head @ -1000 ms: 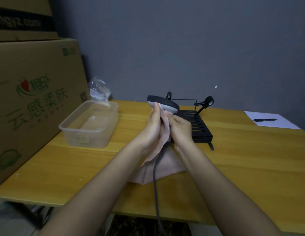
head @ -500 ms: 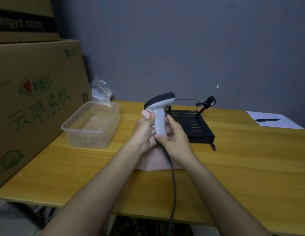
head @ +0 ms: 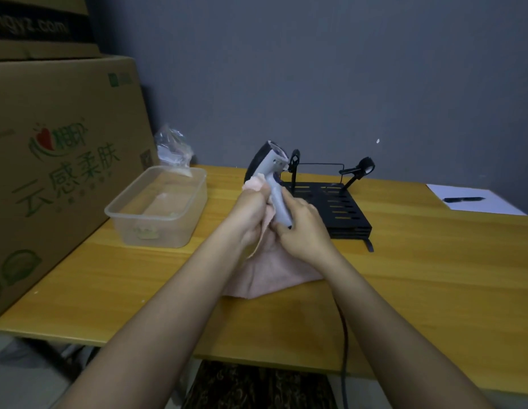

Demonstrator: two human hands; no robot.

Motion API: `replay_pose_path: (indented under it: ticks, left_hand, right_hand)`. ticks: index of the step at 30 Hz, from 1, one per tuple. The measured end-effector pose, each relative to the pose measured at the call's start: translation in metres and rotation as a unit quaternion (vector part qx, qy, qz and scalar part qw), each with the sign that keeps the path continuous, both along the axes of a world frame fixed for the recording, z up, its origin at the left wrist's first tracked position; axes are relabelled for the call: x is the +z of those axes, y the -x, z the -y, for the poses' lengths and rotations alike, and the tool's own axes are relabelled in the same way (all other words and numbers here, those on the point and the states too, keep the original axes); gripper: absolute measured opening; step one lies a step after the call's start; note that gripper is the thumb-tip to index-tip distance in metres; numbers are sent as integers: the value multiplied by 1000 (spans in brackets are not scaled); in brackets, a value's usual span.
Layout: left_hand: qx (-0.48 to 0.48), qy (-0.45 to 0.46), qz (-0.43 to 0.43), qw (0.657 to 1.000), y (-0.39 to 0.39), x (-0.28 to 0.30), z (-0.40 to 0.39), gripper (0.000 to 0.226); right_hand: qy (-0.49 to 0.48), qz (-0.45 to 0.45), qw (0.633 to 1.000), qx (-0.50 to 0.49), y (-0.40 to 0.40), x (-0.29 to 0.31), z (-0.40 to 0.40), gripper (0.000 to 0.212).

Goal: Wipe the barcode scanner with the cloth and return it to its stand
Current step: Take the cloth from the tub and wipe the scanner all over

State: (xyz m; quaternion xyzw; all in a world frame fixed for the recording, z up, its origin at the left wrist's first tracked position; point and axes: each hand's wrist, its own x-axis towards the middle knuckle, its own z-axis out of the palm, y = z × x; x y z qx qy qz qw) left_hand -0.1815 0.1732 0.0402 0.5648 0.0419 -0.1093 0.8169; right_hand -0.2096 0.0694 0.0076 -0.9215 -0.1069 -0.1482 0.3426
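A grey and black barcode scanner point(head: 271, 169) is held upright above the wooden table, head tilted up and away. My right hand point(head: 304, 228) grips the lower end of its grey handle. My left hand point(head: 252, 214) presses a pale pink cloth point(head: 265, 270) against the handle's left side; the cloth hangs down onto the table beneath both hands. The scanner's dark cable point(head: 344, 343) runs down past my right forearm and off the table's front edge. The black slotted stand point(head: 339, 208) sits just behind my hands with nothing on it, two clip arms rising from its back.
A clear plastic tub point(head: 159, 211) stands left of my hands, a crumpled plastic bag point(head: 173, 152) behind it. Large cardboard boxes point(head: 59, 160) fill the left side. A white sheet point(head: 475, 202) with a black pen point(head: 463, 199) lies at the far right. A grey wall is behind the table.
The scanner has been turned from head level to head tilted up and away. My left hand with the cloth has shifted along the handle, and the cable has swung to the right of my forearm.
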Motion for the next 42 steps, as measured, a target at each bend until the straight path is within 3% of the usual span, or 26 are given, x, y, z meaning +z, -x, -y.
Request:
replay_pose_path:
  ticks: [3, 4, 8, 13, 16, 18, 19, 20, 22, 24, 26, 28, 30, 31, 33, 34, 36, 37, 39, 42]
  left_hand:
    - [-56, 121, 6, 991, 8, -4, -11, 45]
    - [-65, 119, 16, 991, 8, -7, -13, 46]
    - [-45, -27, 71, 996, 21, -14, -9, 34]
    - [-11, -183, 119, 976, 16, -26, -21, 29]
    - [-13, -383, 188, 904, 5, -36, -36, 16]
    - [-18, -479, 181, 859, 0, -40, -40, 47]
    - [8, -489, 187, 852, 0, -38, -39, 52]
    - [35, -480, 213, 850, 1, -34, -37, 48]
    - [5, -353, 236, 905, 8, -22, -31, 43]
    - [-69, -208, 176, 960, 14, -14, -23, 40]
    - [-80, -127, 126, 981, 12, -18, -22, 35]
    - [-63, -54, 80, 993, 12, -19, -26, 32]
    - [-45, -7, 50, 998, 12, -20, -32, 27]
    - [-44, 11, 42, 998, 11, -21, -35, 25]
    - [-48, 38, 32, 998, 12, -21, -42, 25]
    - [-50, 48, 28, 997, 13, -22, -45, 24]
    - [-54, 53, 22, 997, 13, -23, -49, 20]
    - [-57, 52, 22, 997, 14, -23, -51, 19]
    - [-60, 66, 19, 996, 15, -23, -52, 19]
    - [-51, 79, 23, 995, 13, -24, -54, 20]
  right_hand:
    - [-193, -50, 980, 29, 1, 7, 11, 61]
    - [-230, -59, 971, 32, 2, 9, 14, 59]
    - [-240, -46, 969, 27, 5, 8, 16, 47]
    - [-255, -54, 965, 24, 8, -2, 19, 56]
    - [-278, -39, 960, 16, 11, -2, 22, 61]
    - [-303, -30, 952, 25, 13, 0, 22, 61]
    - [-306, -25, 951, 30, 13, 1, 21, 61]
    - [-304, -19, 952, 36, 14, 2, 20, 62]
    - [-302, -20, 952, 51, 14, 1, 13, 64]
    - [-295, -37, 953, 58, 16, -1, 4, 73]
    - [-267, -63, 958, 79, 15, -3, 1, 78]
    - [-299, -69, 947, 96, 11, -4, 8, 61]
    - [-367, -46, 928, 44, 1, -12, 22, 32]
    - [-339, -34, 940, 9, -5, -20, 29, 27]
    - [-138, -49, 989, 18, -12, -38, 35, 26]
    - [-11, -96, 994, 54, -12, -47, 33, 34]
    - [210, -165, 961, 72, -15, -64, 22, 49]
    - [273, -154, 947, 66, -16, -67, 16, 42]
    - [259, -95, 961, 18, -19, -57, 9, 19]
    - [73, 7, 991, -113, -16, -30, 20, 12]
